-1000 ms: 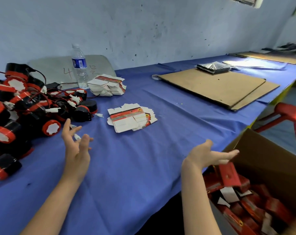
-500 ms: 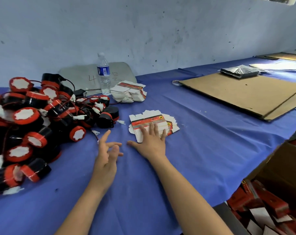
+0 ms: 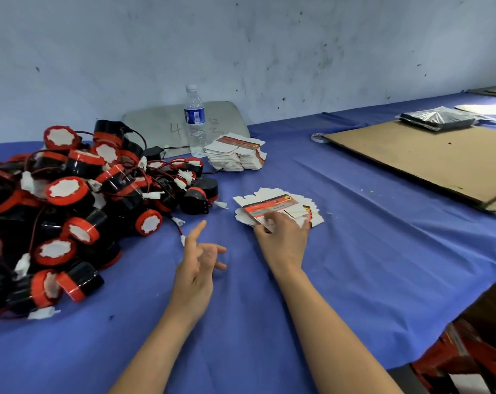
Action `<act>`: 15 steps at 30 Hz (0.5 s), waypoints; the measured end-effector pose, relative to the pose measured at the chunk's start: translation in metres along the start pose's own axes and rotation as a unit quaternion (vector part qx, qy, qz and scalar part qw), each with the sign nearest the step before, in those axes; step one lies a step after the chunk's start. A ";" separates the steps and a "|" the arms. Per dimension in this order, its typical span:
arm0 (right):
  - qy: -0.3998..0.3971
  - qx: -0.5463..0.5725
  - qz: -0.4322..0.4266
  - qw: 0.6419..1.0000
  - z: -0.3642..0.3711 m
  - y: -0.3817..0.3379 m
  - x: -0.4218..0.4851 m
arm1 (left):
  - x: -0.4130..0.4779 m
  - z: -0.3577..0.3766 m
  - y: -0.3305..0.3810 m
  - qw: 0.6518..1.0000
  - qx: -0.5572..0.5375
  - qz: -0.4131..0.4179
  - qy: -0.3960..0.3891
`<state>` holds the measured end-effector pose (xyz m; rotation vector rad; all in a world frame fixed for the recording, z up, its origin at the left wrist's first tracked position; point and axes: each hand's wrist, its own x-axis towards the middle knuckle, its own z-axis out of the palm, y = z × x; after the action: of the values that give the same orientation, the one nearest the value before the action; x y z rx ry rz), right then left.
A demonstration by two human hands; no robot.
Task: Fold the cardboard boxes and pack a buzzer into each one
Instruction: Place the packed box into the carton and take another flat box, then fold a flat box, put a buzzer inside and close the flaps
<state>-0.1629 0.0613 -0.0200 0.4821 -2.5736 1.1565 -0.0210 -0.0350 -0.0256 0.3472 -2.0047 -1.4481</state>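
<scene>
A heap of black and red buzzers (image 3: 70,206) with red wires fills the left of the blue table (image 3: 354,251). A fanned stack of flat red and white box blanks (image 3: 275,207) lies at mid table. My right hand (image 3: 282,237) is on that stack's near edge, its fingers curled and pinching the top blank. My left hand (image 3: 198,260) hovers just left of it above the cloth, fingers spread and holding nothing. A second, thicker stack of blanks (image 3: 235,153) sits farther back.
A water bottle (image 3: 195,120) stands before a grey pad (image 3: 161,123) at the wall. Brown cardboard sheets (image 3: 428,157) with a silvery bag (image 3: 437,118) lie at the right. A carton of packed red boxes (image 3: 468,356) stands below the table's right edge.
My right hand swung from over the carton to the fanned stack, lay flat on it, and now pinches the top blank. My left hand stayed hovering beside it.
</scene>
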 end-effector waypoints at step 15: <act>0.213 0.251 -0.077 0.941 -0.018 -0.002 -0.001 | 0.001 -0.001 -0.005 1.000 0.011 0.003 0.004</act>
<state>-0.1592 0.0740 -0.0074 0.4619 -1.8360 1.6514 -0.0218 -0.0380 -0.0296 0.3564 -2.0154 -1.4196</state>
